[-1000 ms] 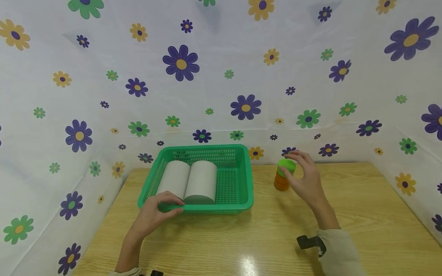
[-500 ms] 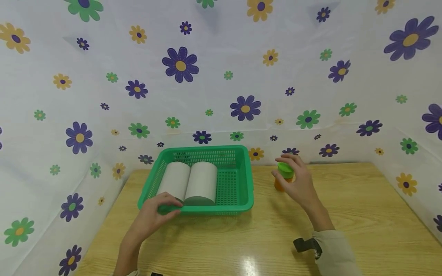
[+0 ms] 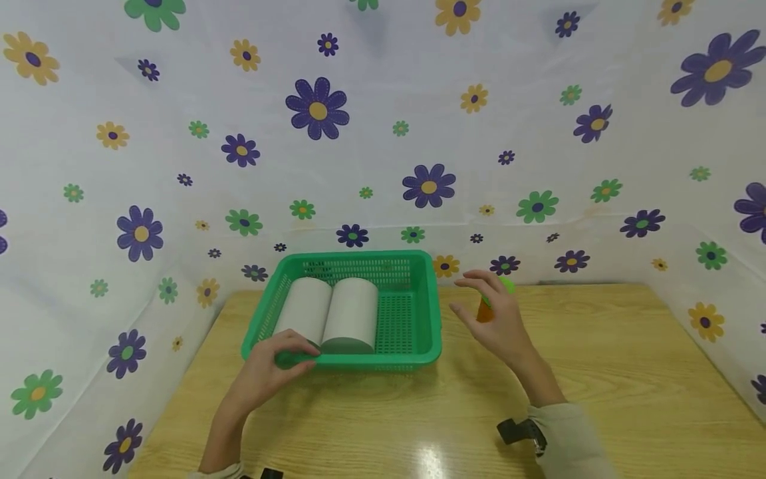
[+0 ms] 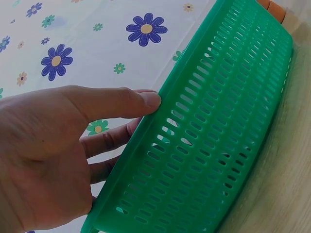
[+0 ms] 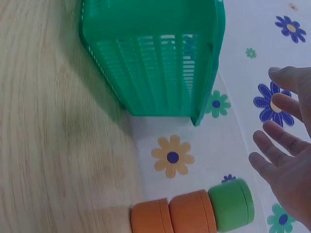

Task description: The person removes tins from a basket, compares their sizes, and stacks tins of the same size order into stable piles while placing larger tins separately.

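My left hand (image 3: 257,376) pinches the near rim of a green plastic basket (image 3: 383,360) at its left part; in the left wrist view the thumb lies on the outer side and the fingers go behind the rim. Two white rolls (image 3: 352,313) lie side by side in the basket's left half. To the right of the basket, my right hand (image 3: 505,329) hovers with fingers spread and holds nothing. Behind it, partly hidden, stands a stack of small round pieces, two orange (image 5: 192,213) with a green one (image 5: 231,205) on top, apart from the hand in the right wrist view.
The wooden table (image 3: 628,372) runs under everything. A white cloth with printed flowers (image 3: 383,146) hangs close behind and along both sides. Dark camera straps sit at both sleeves.
My right hand has moved left from around the stack toward the basket, fingers still spread. The stack stays standing where it was. My left hand keeps its place on the rim.
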A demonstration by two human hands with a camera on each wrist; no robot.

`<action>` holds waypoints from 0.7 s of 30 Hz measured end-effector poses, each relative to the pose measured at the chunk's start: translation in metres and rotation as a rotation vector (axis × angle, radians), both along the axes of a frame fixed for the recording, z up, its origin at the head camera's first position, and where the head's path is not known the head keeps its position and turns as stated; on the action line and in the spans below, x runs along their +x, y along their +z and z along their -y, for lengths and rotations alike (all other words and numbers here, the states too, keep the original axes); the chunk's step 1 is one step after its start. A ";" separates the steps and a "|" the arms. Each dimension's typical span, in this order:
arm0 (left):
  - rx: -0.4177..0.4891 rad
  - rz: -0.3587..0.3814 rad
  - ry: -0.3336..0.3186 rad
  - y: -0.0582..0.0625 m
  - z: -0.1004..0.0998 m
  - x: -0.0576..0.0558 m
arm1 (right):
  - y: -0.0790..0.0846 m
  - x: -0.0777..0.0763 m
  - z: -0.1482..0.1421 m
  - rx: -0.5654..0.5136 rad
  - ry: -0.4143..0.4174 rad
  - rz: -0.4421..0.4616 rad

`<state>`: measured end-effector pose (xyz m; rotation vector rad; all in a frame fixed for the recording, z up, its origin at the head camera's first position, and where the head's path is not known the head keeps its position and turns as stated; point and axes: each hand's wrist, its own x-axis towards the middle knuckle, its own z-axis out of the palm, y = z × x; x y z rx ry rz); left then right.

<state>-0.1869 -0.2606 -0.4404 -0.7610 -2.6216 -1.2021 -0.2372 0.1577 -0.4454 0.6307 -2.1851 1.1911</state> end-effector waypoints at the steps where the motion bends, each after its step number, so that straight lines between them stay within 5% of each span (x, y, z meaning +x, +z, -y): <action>1: 0.001 0.002 -0.002 0.000 0.000 0.000 | 0.001 0.001 0.003 0.004 0.011 -0.001; 21: 0.002 0.023 0.014 0.001 0.000 0.001 | 0.014 0.000 0.053 0.052 0.162 0.049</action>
